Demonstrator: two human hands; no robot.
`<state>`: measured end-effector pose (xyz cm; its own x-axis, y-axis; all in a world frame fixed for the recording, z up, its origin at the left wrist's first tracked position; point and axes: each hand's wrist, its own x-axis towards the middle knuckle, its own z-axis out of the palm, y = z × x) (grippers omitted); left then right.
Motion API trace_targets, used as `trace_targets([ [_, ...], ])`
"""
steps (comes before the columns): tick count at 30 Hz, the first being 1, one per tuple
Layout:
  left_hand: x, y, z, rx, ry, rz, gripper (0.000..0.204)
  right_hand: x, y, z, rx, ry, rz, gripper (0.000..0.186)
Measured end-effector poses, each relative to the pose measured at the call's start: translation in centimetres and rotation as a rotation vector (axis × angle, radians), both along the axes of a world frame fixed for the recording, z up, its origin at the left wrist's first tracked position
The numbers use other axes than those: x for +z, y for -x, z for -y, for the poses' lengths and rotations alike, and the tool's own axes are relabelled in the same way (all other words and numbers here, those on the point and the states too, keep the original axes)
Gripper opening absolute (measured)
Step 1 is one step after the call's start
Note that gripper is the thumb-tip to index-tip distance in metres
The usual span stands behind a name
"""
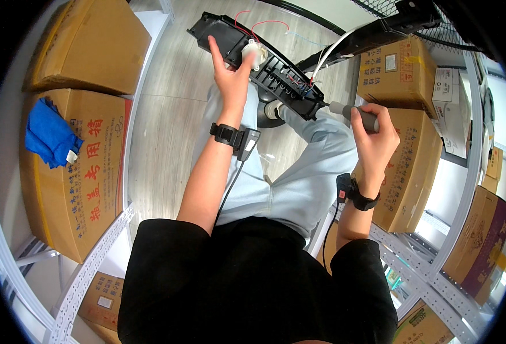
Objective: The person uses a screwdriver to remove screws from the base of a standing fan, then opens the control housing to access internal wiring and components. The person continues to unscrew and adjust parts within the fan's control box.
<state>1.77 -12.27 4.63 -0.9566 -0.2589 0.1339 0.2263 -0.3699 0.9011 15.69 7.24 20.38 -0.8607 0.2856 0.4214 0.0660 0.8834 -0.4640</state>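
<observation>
A long black plastic housing [276, 73] with its inner side up lies slanted above my knees. Wires, small coils and a round white part [255, 54] sit inside it. My left hand [231, 77] grips the housing near its left half, index finger stretched along it and thumb by the white part; the other fingers are partly hidden. In my right hand [376, 129] is a grey screwdriver [353, 113], its handle wrapped by the fingers. The dark shaft points left at the right end of the housing; whether its tip sits in a screw is too small to tell.
Red wires [270, 23] trail from the housing, and a white cable [336, 46] runs to a black frame [373, 34]. Shelves with cardboard boxes [405, 166] stand on both sides. A blue cloth [51, 133] lies on a left box [101, 172]. Below is a grey wood-look floor [164, 109].
</observation>
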Motion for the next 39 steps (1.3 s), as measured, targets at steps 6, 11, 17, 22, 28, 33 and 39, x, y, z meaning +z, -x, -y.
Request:
trace_targets([
  [6,1.0,-0.3,0.1,-0.045,-0.069,0.032,0.096,0.9,0.3,0.1,0.103,0.013,0.071,0.017],
  [11,1.3,-0.4,0.3,-0.057,-0.078,0.056,0.097,1.0,0.7,-0.2,0.056,0.052,0.162,0.02],
  [17,0.1,0.1,0.0,0.029,0.088,-0.005,0.098,0.9,1.2,0.2,-0.013,-0.015,0.178,0.024],
  [22,0.2,0.0,0.0,0.019,0.094,0.014,0.098,2.9,1.2,0.6,0.167,-0.037,0.326,0.024],
  [28,-0.6,0.4,0.0,0.027,0.033,-0.013,0.098,2.9,1.5,0.8,0.106,-0.036,0.252,0.028],
  [33,1.0,-0.2,0.0,-0.044,-0.042,0.039,0.099,2.8,2.0,0.3,0.0,-0.141,0.364,0.029],
  [39,-0.4,0.4,0.1,0.033,0.061,-0.016,0.099,3.9,2.3,-0.6,0.389,-0.23,0.258,0.027],
])
